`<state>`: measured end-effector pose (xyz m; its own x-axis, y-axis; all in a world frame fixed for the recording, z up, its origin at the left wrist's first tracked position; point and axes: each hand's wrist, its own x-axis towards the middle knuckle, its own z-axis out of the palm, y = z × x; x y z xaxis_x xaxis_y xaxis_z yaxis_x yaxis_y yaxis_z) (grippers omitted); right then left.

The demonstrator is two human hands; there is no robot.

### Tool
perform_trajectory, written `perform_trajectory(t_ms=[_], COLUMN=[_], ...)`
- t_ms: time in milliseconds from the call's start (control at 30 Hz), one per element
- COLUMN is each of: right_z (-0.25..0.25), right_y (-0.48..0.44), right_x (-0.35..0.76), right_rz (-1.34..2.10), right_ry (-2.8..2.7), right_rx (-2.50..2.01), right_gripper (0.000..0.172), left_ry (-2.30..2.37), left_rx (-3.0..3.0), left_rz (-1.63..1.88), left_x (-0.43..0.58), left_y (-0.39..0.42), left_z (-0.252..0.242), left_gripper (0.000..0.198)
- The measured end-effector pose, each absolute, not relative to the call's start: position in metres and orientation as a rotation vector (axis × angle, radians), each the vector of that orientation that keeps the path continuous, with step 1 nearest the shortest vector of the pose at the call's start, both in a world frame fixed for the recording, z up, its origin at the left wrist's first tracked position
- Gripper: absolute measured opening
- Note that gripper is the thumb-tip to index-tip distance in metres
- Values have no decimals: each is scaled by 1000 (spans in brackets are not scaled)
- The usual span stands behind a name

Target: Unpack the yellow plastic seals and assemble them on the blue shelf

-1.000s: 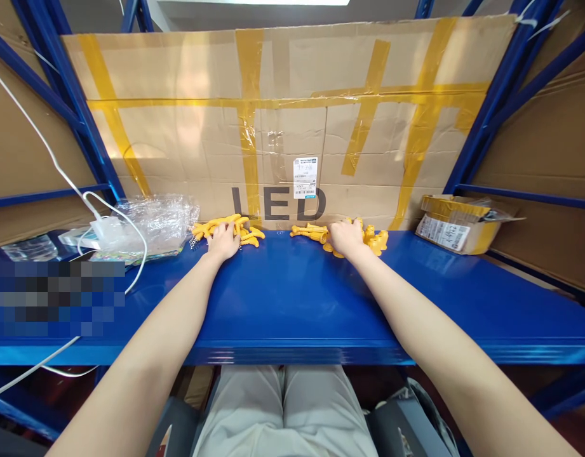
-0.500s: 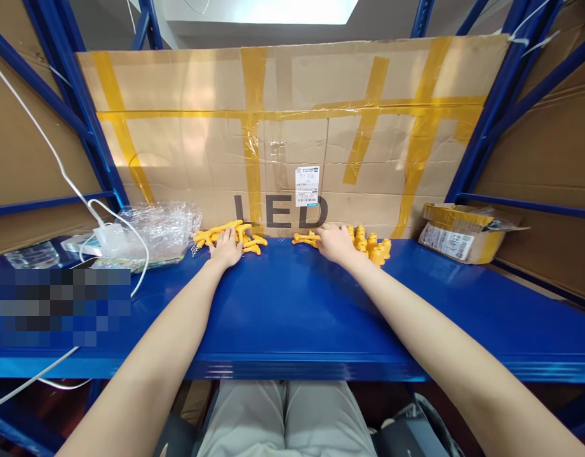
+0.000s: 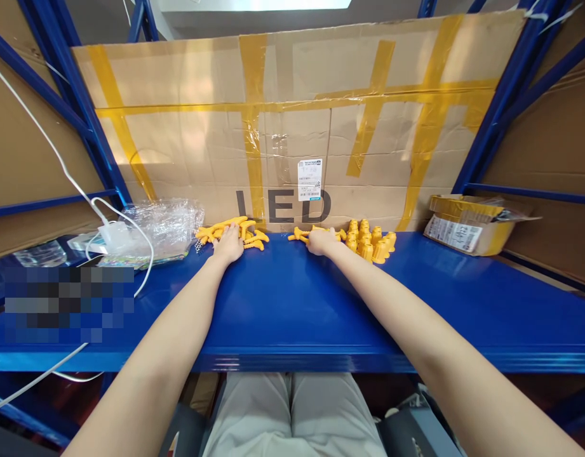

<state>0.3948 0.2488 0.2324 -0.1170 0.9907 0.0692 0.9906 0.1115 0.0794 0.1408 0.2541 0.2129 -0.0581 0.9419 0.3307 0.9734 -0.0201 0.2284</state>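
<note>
beside yellow pieces [image 3: 220, 225]: clear plastic [image 3: 166, 222] | far right: carton [image 3: 469, 233], contents unclear

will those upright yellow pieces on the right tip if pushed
The upright yellow pieces could tip fairly easily, looking taller than wide; standing so close, one might knock its neighbours. Their firm-looking, ridged shapes suggest they're stiff.

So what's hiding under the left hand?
Yellow branching pieces poke out on both sides of the left hand, with the blue shelf around them. The hand covers whatever is right beneath it, so I can't tell.
</note>
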Motion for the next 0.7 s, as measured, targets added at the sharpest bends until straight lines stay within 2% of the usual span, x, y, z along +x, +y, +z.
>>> perform_trajectory(t_ms=[200, 300, 433, 500, 567, 700], right_z=[239, 240, 240, 242, 245, 246], right_y=[234, 225, 212, 208, 206, 206], right_x=[397, 404, 409, 409, 410, 414], right_rz=[116, -179, -769, -906, -778, 209], right_ry=[2469, 2554, 2712, 2792, 2861, 2955], right_rx=[2135, 2261, 2328, 2322, 2347, 2307], right_gripper=[28, 27, 25, 24, 23, 22], left_ry=[-2126, -2110, -2095, -2105, -2084, -1727], left_rx=[-2094, -2067, -2062, -2044, -2005, -2084], left_rz=[-599, -646, -705, -748, -822, -1001], left_x=[141, 140, 141, 143, 144, 148], left_y=[256, 258, 257, 255, 253, 246], left_z=[210, 207, 206, 207, 210, 219], left_gripper=[63, 63, 60, 58, 58, 57])
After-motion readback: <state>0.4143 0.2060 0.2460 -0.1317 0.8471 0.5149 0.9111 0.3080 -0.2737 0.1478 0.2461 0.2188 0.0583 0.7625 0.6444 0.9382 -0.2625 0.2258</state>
